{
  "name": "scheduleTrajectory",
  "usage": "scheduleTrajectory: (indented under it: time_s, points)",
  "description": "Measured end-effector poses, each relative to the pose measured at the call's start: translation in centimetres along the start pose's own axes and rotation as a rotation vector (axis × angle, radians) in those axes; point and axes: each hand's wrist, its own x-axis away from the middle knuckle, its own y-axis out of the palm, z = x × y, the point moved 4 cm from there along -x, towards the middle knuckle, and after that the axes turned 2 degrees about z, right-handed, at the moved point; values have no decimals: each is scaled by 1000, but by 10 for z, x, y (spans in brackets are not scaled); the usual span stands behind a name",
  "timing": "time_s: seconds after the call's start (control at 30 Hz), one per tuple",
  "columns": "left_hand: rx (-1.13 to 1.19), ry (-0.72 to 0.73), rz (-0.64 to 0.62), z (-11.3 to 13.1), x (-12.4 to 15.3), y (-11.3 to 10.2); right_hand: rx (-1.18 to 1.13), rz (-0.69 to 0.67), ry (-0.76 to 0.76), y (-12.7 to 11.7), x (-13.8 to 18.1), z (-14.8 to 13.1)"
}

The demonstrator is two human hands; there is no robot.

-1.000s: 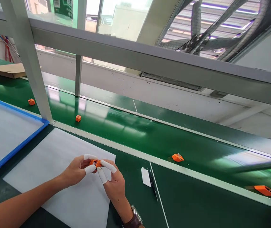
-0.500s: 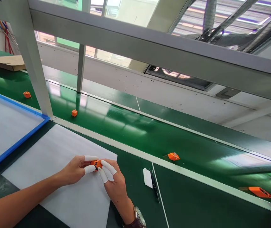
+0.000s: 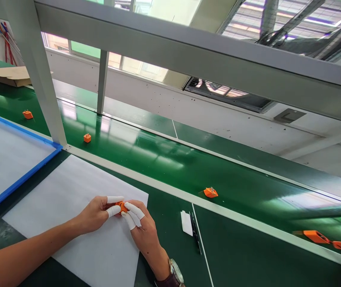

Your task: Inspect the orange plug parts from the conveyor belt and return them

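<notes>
Between my two hands, above a white sheet (image 3: 104, 255), is a small orange plug adapter (image 3: 122, 207). My left hand (image 3: 94, 214) pinches its left side with thumb and fingers. On the other side, the fingers of my right hand (image 3: 143, 225) close on it. Both hands wear white finger cots, which hide much of the adapter. A watch (image 3: 175, 269) is on my right wrist.
Past a pale rail runs a green conveyor belt (image 3: 158, 159) carrying orange adapters (image 3: 210, 192), some with prongs up. At left lies a blue-rimmed tray (image 3: 24, 181). A white card (image 3: 186, 223) and dark tweezers-like tool (image 3: 196, 235) lie to the right. A grey frame (image 3: 46, 87) stands ahead.
The orange adapters on the belt have moved left. My hands stay in place, and the held adapter has turned, its dark opening now hardly visible.
</notes>
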Motion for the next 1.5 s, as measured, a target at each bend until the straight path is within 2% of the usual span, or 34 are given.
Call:
scheduleTrajectory:
  time_s: [0.1,0.2,0.3,0.47,0.53,0.63,0.73,0.97,1.33,1.5]
  points:
    - [-17,9,-8,-1,1,0,-42,-26,6,1,-1,-1]
    - [-40,6,0,-1,1,-2,-84,-55,80,3,-1,2]
    - [-46,-6,-35,0,1,-2,-132,-41,171,3,1,6]
    - [-32,-10,-84,5,1,1,-188,-27,222,3,1,9]
    - [-22,-6,-44,5,1,1,-274,-31,306,2,1,11]
    - [-22,-8,11,3,1,-1,-451,-56,515,3,1,14]
    - [-45,17,-29,2,2,1,-515,-94,646,3,-1,13]
    - [-110,82,-65,3,6,5,-586,-91,695,3,-7,6]
    - [-190,134,-23,2,8,4,-590,-46,695,11,0,11]
    - [-221,130,33,-3,9,4,-668,-82,675,8,-3,9]
